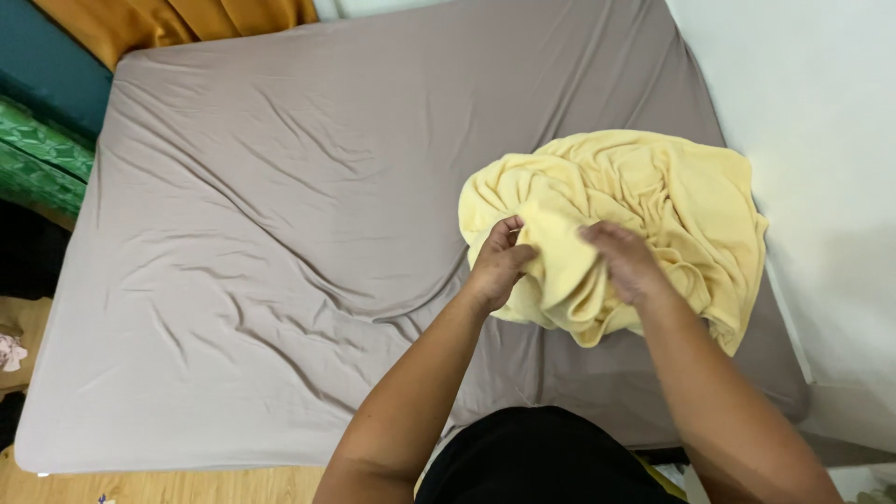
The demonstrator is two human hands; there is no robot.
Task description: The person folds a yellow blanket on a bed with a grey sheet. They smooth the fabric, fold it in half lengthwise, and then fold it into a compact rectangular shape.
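both forearms are stretched forward; the yellow blanket (644, 205) is pinched by the left hand (497, 264), while the right hand (623, 259) is blurred, grip unclear.

No packages, labels, signs or screens are visible anywhere in the head view.
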